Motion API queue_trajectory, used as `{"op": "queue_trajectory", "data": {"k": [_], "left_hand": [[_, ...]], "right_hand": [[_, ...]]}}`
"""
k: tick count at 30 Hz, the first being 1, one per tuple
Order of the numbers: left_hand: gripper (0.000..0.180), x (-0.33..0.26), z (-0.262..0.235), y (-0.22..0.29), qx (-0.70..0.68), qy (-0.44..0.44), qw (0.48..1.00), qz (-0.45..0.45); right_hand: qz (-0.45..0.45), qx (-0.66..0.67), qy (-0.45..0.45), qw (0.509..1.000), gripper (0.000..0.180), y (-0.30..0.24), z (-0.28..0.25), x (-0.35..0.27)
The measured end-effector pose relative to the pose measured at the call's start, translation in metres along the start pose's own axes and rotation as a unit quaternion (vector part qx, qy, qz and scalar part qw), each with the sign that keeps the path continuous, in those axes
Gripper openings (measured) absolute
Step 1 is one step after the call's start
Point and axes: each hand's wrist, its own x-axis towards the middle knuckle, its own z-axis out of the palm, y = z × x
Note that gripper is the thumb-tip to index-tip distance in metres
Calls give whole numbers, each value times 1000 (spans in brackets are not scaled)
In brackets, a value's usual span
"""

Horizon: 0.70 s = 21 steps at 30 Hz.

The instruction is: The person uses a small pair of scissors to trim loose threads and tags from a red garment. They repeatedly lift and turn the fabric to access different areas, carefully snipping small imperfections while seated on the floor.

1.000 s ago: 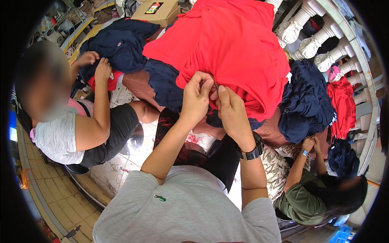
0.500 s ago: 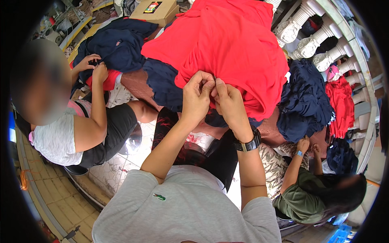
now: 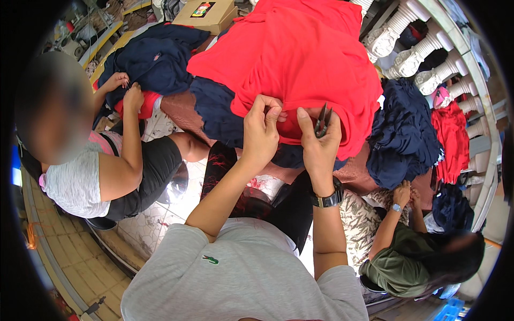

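Fingers of left hand [image 3: 261, 128] are pinched together on the lower edge of the red shirt [image 3: 300, 59], thumb and index closed on a fold of the fabric. Right hand [image 3: 319, 142] sits just beside it, fingers wrapped around small dark snips [image 3: 323, 120] whose blades point up, with the thumb pressed on the same red edge. The two hands are nearly touching. Black wristwatch [image 3: 327, 199] on the right wrist.

Red shirt is spread on top of a heap, draped over a navy garment [image 3: 219, 115], which lies on a brown cloth [image 3: 179, 109]. Both hands work at the near hem, roughly centre frame.

A pile of navy clothes [image 3: 404, 134] lies right of the red shirt, with a red garment [image 3: 451, 134] further right near the white balusters [image 3: 409, 56]. Another navy garment [image 3: 152, 56] lies upper left, a cardboard box [image 3: 206, 15] behind it.

Person on the left in a light top [image 3: 69, 179] has both hands on that navy garment. Person lower right in an olive top [image 3: 399, 262] has hands up at the edge of the heap.
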Motion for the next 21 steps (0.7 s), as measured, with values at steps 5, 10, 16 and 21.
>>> {"op": "queue_trajectory", "data": {"k": [5, 10, 16, 21], "left_hand": [[10, -2, 4, 2, 9, 17, 999, 38], [15, 1, -1, 2, 48, 20, 997, 55], [19, 0, -14, 5, 38, -35, 991, 121], [35, 0, -5, 7, 35, -38, 991, 126]], "right_hand": [[14, 61, 5, 998, 18, 5, 11, 10], [89, 166, -28, 982, 17, 10, 10, 11], [125, 266, -84, 952, 19, 7, 3, 8], [134, 267, -90, 950, 20, 11, 2, 7]]}}
